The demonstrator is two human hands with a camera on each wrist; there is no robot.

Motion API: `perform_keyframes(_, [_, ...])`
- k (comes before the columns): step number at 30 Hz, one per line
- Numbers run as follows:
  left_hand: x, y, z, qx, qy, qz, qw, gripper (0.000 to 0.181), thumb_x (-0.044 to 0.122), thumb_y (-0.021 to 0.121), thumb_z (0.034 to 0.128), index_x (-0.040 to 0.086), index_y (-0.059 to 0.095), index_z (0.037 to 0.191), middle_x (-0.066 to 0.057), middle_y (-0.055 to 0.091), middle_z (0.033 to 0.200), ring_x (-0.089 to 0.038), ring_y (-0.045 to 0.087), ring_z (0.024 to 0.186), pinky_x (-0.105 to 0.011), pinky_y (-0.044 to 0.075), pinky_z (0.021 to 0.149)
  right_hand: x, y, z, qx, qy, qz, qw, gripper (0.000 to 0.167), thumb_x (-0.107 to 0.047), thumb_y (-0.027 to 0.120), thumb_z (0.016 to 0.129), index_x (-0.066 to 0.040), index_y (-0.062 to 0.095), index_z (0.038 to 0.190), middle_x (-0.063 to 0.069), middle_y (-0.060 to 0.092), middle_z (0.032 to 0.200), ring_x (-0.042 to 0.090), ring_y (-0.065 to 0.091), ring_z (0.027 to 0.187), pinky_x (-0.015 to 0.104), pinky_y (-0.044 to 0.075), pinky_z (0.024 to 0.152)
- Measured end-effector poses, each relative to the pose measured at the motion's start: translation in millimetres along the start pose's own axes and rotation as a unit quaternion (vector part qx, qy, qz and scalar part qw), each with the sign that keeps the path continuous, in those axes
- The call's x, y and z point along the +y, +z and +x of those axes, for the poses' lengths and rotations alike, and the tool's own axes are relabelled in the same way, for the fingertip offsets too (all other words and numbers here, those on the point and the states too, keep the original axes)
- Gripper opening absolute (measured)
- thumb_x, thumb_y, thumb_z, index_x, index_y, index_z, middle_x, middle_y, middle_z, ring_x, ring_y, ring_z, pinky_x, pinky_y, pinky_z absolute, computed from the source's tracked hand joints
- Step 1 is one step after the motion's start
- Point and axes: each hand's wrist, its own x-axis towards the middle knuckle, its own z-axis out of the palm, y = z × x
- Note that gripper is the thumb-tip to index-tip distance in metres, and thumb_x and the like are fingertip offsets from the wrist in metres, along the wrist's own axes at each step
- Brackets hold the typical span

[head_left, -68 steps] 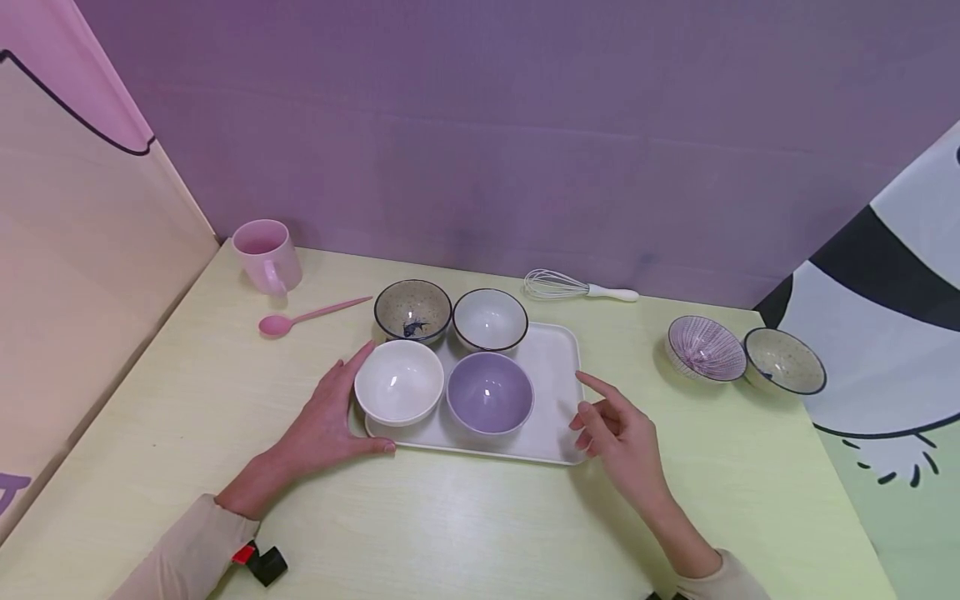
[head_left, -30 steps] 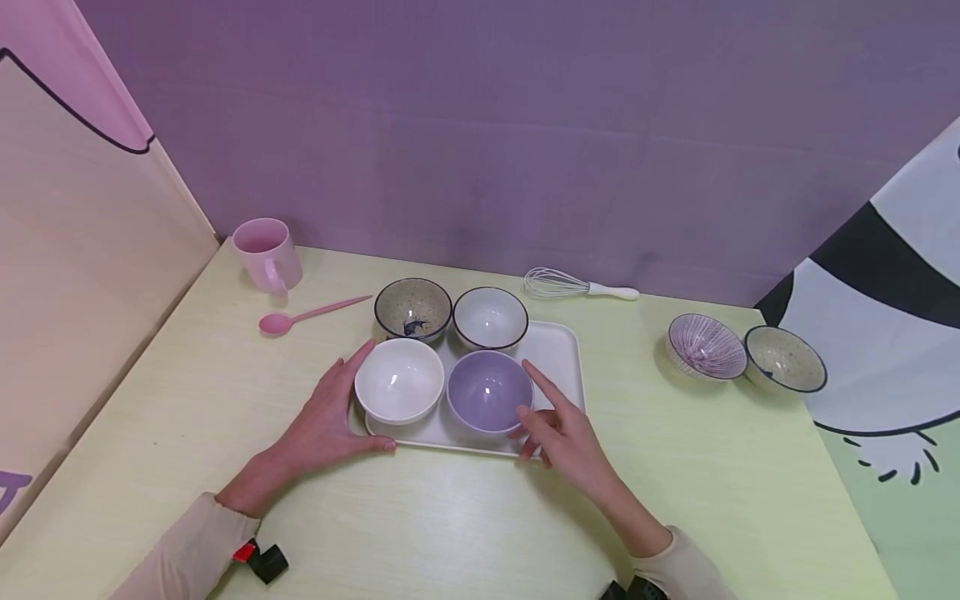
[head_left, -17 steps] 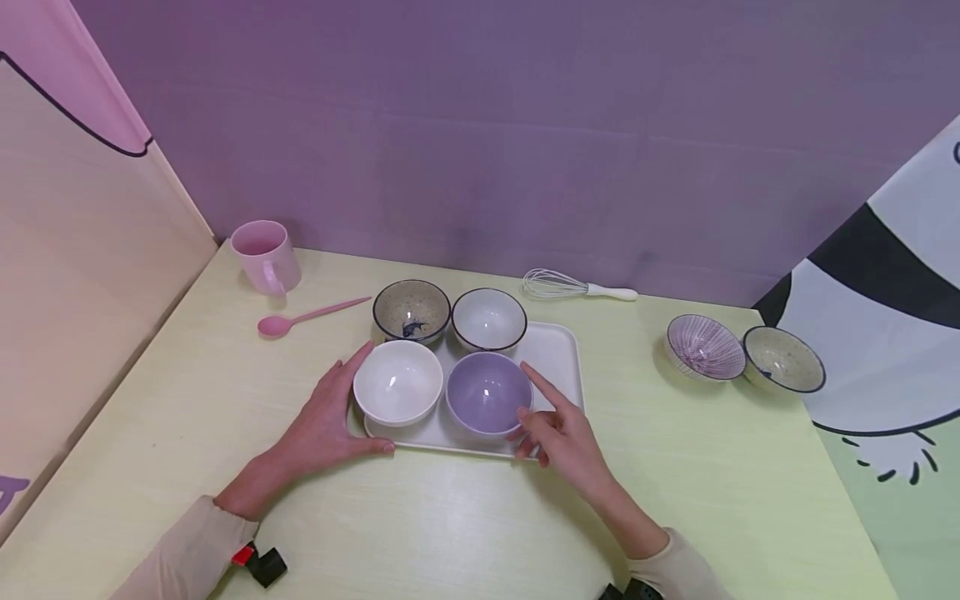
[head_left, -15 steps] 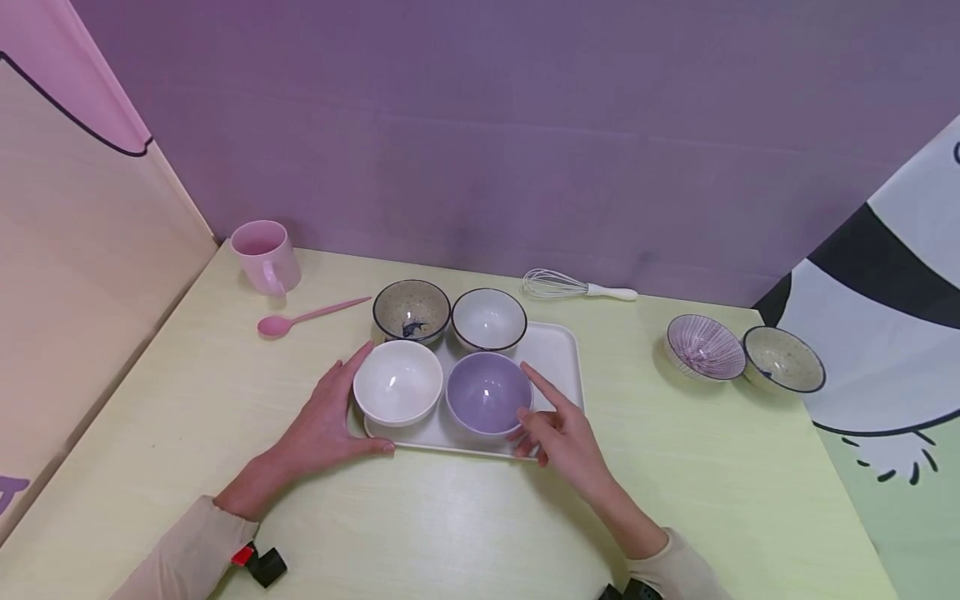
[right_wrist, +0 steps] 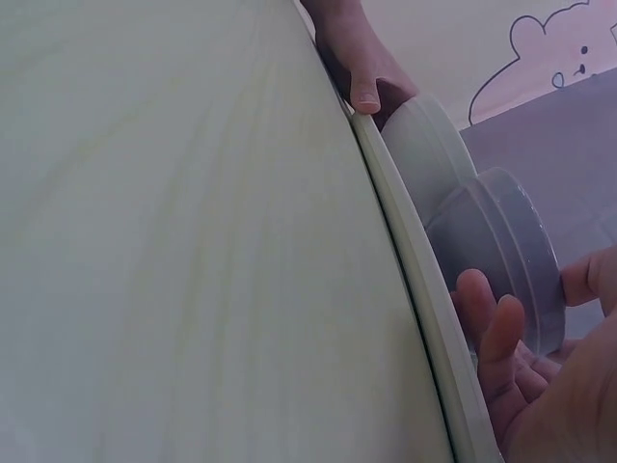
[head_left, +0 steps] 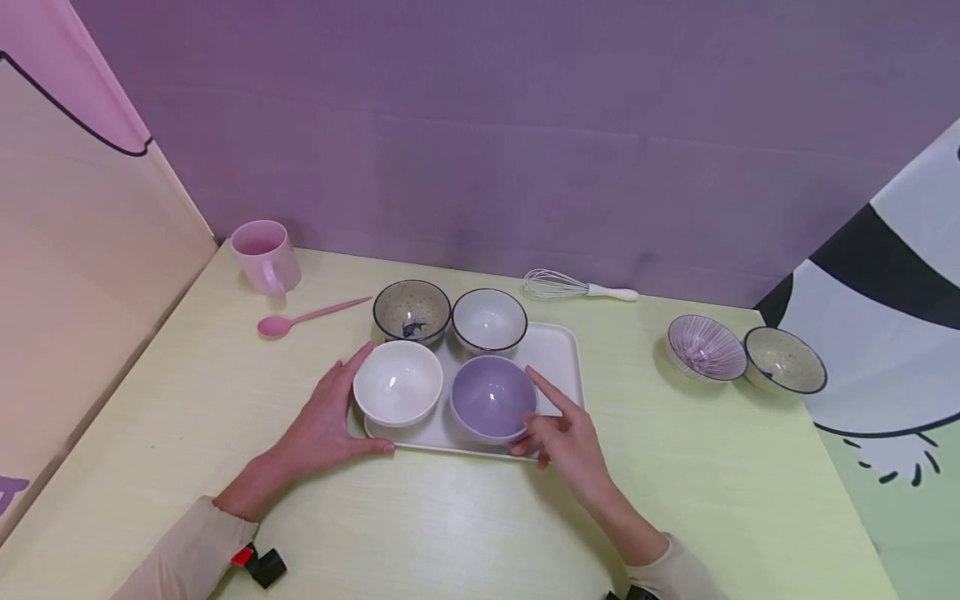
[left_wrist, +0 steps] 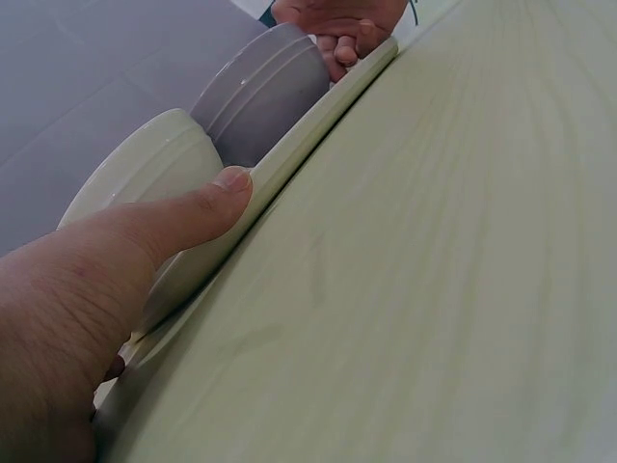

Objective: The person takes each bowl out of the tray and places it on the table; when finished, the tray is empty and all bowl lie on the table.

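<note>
A white tray point(head_left: 555, 360) bears a white bowl point(head_left: 398, 383) at front left and a purple bowl point(head_left: 493, 398) to its right. Behind these sit a speckled brown bowl point(head_left: 412, 311) and a dark-rimmed white bowl point(head_left: 490, 320), both over the tray's back part. My left hand point(head_left: 322, 421) holds the tray's front-left corner, thumb on the front rim and fingers along the left side, close to the white bowl. With thumb and fingers, my right hand point(head_left: 566, 437) grips the right side of the purple bowl; in the right wrist view some fingertips point(right_wrist: 501, 328) lie near its underside.
At the back left stand a pink mug point(head_left: 266, 257) and a pink spoon point(head_left: 311, 315). A white whisk point(head_left: 577, 287) lies near the back edge. Two more bowls, one purple-striped point(head_left: 706, 347) and one speckled point(head_left: 783, 360), touch at the right. A purple backdrop point(head_left: 480, 150) rises behind the table.
My right hand came left from the tray's right edge to the purple bowl. Since half a second ago the bowl has shifted slightly right and toward me. My left hand stayed put.
</note>
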Motion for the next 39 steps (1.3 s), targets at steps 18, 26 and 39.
perform_keyframes(18, [-2.9, 1.1, 0.2, -0.002, 0.005, -0.001, 1.0000, 0.144, 0.053, 0.105, 0.0694, 0.018, 0.018, 0.179, -0.015, 0.043, 0.172, -0.045, 0.035, 0.157, -0.074, 0.035, 0.126, -7, -37, -7.9, 0.066, -0.028, -0.008, 0.9974, 0.071, 0.008, 0.051, 0.103, -0.021, 0.053, 0.167, 0.018, 0.080, 0.078, 0.019, 0.080, 0.067, 0.025, 0.055, 0.050])
perform_keyframes(26, [-2.4, 0.6, -0.3, 0.004, 0.009, 0.006, 0.9999, 0.144, 0.051, 0.106, 0.0693, 0.018, 0.018, 0.179, -0.017, 0.043, 0.172, -0.047, 0.035, 0.156, -0.076, 0.035, 0.125, -7, -59, -7.5, 0.091, -0.026, 0.005, 0.9955, 0.067, 0.006, 0.050, 0.106, -0.019, 0.050, 0.169, 0.010, 0.081, 0.078, 0.020, 0.081, 0.068, 0.024, 0.057, 0.052])
perform_keyframes(39, [-2.2, -0.5, 0.0, 0.004, 0.011, -0.001, 0.9999, 0.144, 0.051, 0.106, 0.0692, 0.017, 0.019, 0.178, -0.017, 0.046, 0.169, -0.043, 0.040, 0.152, -0.074, 0.037, 0.124, 2, -89, -0.7, 0.142, -0.018, 0.041, 0.9889, 0.068, 0.005, 0.047, 0.106, -0.014, 0.043, 0.172, 0.006, 0.081, 0.074, 0.015, 0.080, 0.066, 0.024, 0.062, 0.054])
